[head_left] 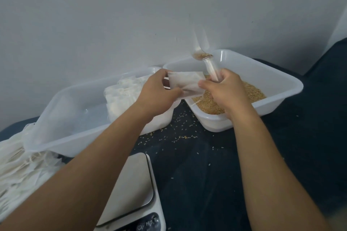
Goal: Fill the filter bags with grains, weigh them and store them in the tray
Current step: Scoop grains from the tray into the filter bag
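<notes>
Above the gap between the two tubs, we hold one filter bag (pixel 185 84): the left hand (pixel 156 93) pinches its left edge, while the right hand (pixel 224 88) grips the spoon (pixel 203 56) and pinches the bag's right edge with the thumb. Some filled bags (pixel 122 95) already lie in the tray (pixel 56 137). This bag is not yet weighed; the scale (pixel 135 184) stands bare. Grains (pixel 249 90) remain in the tub (pixel 281 80), empty bags (pixel 22 170) wait at left.
</notes>
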### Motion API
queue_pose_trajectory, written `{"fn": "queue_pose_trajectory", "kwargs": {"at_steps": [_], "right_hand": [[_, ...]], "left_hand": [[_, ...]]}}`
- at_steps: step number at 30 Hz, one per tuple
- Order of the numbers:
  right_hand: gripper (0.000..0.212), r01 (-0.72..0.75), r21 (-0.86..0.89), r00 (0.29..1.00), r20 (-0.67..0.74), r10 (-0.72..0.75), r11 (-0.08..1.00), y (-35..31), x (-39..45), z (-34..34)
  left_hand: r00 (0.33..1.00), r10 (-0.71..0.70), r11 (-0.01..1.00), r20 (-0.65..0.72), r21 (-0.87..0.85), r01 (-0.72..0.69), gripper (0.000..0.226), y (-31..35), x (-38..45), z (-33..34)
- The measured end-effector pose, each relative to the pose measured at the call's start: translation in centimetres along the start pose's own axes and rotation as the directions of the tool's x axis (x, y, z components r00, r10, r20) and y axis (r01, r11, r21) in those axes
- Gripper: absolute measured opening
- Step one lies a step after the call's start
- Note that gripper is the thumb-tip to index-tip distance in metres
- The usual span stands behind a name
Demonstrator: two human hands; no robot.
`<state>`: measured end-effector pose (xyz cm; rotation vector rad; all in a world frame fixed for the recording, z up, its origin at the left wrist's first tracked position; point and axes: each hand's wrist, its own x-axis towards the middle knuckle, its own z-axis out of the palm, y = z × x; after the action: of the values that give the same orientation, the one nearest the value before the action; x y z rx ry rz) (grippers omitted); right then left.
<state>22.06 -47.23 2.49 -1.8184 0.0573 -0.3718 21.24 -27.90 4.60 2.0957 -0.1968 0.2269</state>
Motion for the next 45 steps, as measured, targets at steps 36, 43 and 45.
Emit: {"fn": "queue_pose_trajectory", "kwargs": {"at_steps": [36, 43, 45], "right_hand": [[0.023, 0.487, -0.070, 0.844, 0.293, -0.449, 0.871, -4.0, -4.5, 2.3], [0.020, 0.298, 0.160, 0.878, 0.341, -0.336, 0.941, -4.0, -5.5, 4.0], [0.019, 0.171, 0.262, 0.903, 0.345, -0.258, 0.950, -3.8, -5.7, 4.6]], "left_hand": [[0.975, -0.077, 0.896, 0.207, -0.415, 0.159, 0.029, -3.0, -7.3, 0.6], [0.978, -0.167, 0.818, 0.128, -0.536, 0.210, 0.034, -4.1, -9.0, -0.7], [0.981, -0.183, 0.838, 0.069, -0.510, 0.192, 0.040, -4.4, -9.5, -1.5]]}}
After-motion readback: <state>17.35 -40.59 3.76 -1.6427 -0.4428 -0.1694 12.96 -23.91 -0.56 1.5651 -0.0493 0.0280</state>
